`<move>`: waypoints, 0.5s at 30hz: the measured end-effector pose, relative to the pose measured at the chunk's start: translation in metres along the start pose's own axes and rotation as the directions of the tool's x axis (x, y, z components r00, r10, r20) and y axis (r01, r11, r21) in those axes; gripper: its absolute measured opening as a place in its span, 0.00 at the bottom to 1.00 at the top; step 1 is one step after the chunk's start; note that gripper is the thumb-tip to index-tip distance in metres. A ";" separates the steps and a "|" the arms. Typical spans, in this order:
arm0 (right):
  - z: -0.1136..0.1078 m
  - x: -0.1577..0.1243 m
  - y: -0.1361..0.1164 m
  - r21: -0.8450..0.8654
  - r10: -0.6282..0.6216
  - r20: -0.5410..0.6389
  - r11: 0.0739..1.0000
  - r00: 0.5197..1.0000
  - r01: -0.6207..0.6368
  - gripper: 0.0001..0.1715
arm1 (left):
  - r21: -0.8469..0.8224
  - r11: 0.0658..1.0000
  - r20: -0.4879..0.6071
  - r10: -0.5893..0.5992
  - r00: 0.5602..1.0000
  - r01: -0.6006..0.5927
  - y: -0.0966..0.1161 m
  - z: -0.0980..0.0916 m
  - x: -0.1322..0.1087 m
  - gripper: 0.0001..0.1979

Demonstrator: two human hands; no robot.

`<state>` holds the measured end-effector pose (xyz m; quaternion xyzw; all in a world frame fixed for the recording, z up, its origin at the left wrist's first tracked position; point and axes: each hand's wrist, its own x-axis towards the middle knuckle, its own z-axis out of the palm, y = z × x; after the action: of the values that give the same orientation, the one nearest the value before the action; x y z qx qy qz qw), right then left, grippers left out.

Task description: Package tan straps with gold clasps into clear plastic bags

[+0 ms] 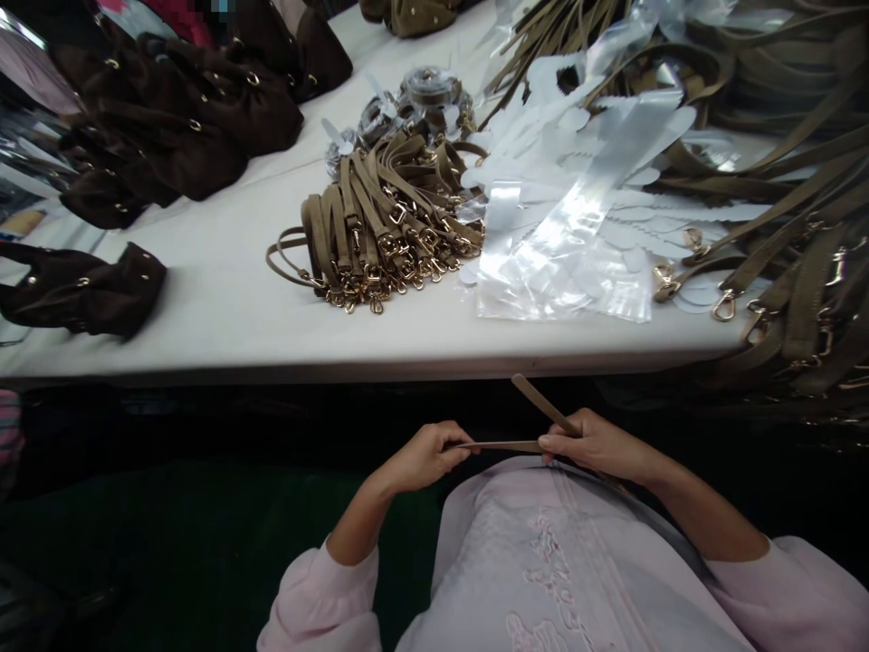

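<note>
Both hands pinch one strap (506,445) below the desk (224,308): left hand (424,455) at its tip, right hand (594,445) mid-fold, strap running sideways between.

The strap (502,445) is a narrow, flat band of olive-tan material, in the lower centre of the frame. One stretch runs level and taut, seen edge-on, pinched between the left hand (424,455) and the right hand (597,445). A second stretch rises from the right hand, slanting toward the upper left, its end free.
</note>
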<state>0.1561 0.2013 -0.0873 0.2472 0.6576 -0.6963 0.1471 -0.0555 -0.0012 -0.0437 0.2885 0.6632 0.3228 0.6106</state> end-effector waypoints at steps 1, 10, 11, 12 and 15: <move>-0.003 -0.003 0.000 0.044 0.010 0.000 0.999 1.000 -0.010 0.32 | -0.018 1.000 0.057 -0.008 0.998 0.009 0.001 -0.002 -0.002 0.13; -0.016 -0.023 0.011 0.347 0.026 0.101 0.936 0.995 -0.060 0.26 | -0.331 0.929 0.308 -0.060 0.949 0.166 -0.039 -0.023 -0.001 0.23; -0.015 -0.023 0.014 0.353 0.022 0.104 0.934 0.994 -0.058 0.27 | -0.345 0.925 0.281 -0.060 0.958 0.160 -0.045 -0.024 0.001 0.23; -0.015 -0.024 0.017 0.358 0.024 0.107 0.932 0.994 -0.061 0.27 | -0.358 0.921 0.255 -0.061 0.965 0.153 -0.050 -0.024 0.003 0.22; -0.017 -0.026 0.028 0.381 0.043 0.079 0.922 0.996 -0.070 0.27 | -0.406 0.905 0.180 -0.060 0.982 0.130 -0.060 -0.024 0.004 0.22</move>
<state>0.1949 0.2122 -0.0968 0.2659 0.4957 -0.8151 0.1384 -0.0790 -0.0379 -0.0919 0.1445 0.5401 0.4015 0.7254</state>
